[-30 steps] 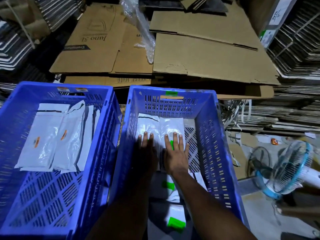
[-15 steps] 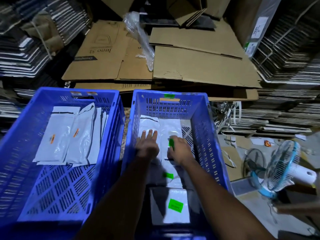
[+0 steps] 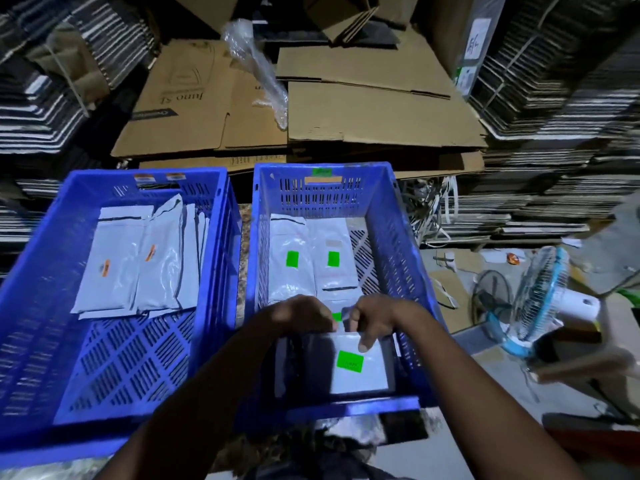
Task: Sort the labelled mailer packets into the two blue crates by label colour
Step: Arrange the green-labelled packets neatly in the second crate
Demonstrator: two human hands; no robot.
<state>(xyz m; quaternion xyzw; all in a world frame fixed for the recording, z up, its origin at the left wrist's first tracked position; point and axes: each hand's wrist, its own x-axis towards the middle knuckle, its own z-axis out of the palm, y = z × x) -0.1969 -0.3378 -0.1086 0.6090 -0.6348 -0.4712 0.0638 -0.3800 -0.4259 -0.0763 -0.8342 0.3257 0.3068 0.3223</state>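
Both hands curled over the near packet [image 3: 360, 372] – left hand [image 3: 301, 315], right hand [image 3: 372, 317] – each grip pinching its top edge

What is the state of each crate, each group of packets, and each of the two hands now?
Left crate: holds orange-label packets, lying flat at its far end.
Right crate: holds green-label packets, two flat at its far end.
Near packet: green label up, inside right crate.
Left hand: fingers curled at near packet's top edge.
Right hand: pinches that edge.
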